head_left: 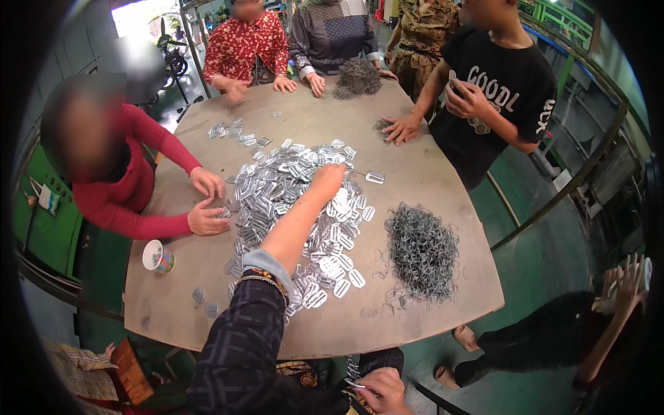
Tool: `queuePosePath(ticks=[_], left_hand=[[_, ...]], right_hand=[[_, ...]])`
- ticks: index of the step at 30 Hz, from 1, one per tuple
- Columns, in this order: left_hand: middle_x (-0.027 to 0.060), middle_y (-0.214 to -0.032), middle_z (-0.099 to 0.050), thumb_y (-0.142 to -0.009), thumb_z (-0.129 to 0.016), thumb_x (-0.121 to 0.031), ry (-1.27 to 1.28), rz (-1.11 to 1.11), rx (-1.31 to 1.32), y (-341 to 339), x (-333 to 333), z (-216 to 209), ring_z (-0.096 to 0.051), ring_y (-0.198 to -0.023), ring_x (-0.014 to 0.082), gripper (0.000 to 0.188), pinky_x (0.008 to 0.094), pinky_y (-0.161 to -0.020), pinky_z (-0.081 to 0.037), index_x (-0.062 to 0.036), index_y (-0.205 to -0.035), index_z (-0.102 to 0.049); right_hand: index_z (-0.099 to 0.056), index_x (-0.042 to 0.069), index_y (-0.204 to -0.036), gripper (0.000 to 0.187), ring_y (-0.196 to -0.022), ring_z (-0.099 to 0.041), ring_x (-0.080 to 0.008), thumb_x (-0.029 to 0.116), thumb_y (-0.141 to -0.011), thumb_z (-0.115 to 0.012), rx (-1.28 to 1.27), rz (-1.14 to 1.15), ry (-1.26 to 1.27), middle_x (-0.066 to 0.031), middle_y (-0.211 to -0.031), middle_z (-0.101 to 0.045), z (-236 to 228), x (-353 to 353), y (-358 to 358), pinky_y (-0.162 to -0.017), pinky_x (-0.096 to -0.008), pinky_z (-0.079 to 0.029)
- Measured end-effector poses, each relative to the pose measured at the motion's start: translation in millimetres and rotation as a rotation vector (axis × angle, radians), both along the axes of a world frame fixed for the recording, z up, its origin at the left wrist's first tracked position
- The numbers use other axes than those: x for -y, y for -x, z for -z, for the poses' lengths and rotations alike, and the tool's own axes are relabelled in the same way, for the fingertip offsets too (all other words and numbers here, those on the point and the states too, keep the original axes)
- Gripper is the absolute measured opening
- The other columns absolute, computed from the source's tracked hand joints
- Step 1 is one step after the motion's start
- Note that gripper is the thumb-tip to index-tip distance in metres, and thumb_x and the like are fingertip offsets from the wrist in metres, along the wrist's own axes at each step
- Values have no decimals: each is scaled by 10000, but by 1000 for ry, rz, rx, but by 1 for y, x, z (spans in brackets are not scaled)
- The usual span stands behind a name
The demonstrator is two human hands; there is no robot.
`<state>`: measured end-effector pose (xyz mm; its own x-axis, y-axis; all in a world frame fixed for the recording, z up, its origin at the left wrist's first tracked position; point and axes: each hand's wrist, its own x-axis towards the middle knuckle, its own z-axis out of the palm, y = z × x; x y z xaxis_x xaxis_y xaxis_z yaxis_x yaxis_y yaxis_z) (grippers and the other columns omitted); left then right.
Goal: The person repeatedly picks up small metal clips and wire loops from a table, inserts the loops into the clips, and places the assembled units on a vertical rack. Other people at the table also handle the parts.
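Note:
My left arm stretches across a large heap of flat silver metal buckles (pixel 280 176), oval plates with slots. At the heap's far right side my left hand (pixel 328 182) is closed, its fingertips down among the buckles; what they pinch is hidden. Just right of it lies a single slotted buckle (pixel 375 177). Low in the view, near my lap and below the table's front edge, my right hand (pixel 384 391) pinches a small thin metal piece (pixel 355 384). A short run of similar metal bits shows just above that piece.
A pile of dark bent wire rings (pixel 423 252) sits on the table (pixel 415 332) at right. A paper cup (pixel 158 256) stands at left. Another wire pile (pixel 357 79) lies at the far edge. Several people stand round the table; a red-sleeved person's hands (pixel 207 200) touch the heap's left.

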<state>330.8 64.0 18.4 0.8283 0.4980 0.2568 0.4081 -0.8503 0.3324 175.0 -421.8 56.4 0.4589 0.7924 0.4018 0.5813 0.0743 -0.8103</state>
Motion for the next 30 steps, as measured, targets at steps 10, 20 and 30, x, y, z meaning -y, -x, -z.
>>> queuePosePath(ticks=[10,20,30], left_hand=[[184,-1290,-549,-829,-555,13,160,-33,-80,-107,28,33,-600,-1111,357,298,425,-934,-493,-12,-1115,-635],[167,-977,-694,-767,-724,-256,328,54,-190,-34,65,5,-671,-939,326,323,417,-784,-530,-44,-1007,-683],[160,-813,-649,-733,-781,-327,551,483,-469,219,221,-8,-617,-748,356,387,447,-696,-477,-26,-944,-661]], right_hand=[[-657,16,-878,158,-861,-587,-332,49,-737,-721,-136,-35,109,-128,-858,-615,-24,-7,-14,-791,-423,-449],[-682,26,-833,163,-802,-616,-296,98,-696,-731,-49,-20,58,-131,-809,-644,-10,-9,-9,-754,-403,-464],[-690,79,-763,173,-743,-596,-248,50,-633,-801,31,131,88,-46,-743,-633,3,-8,-3,-704,-356,-430]])
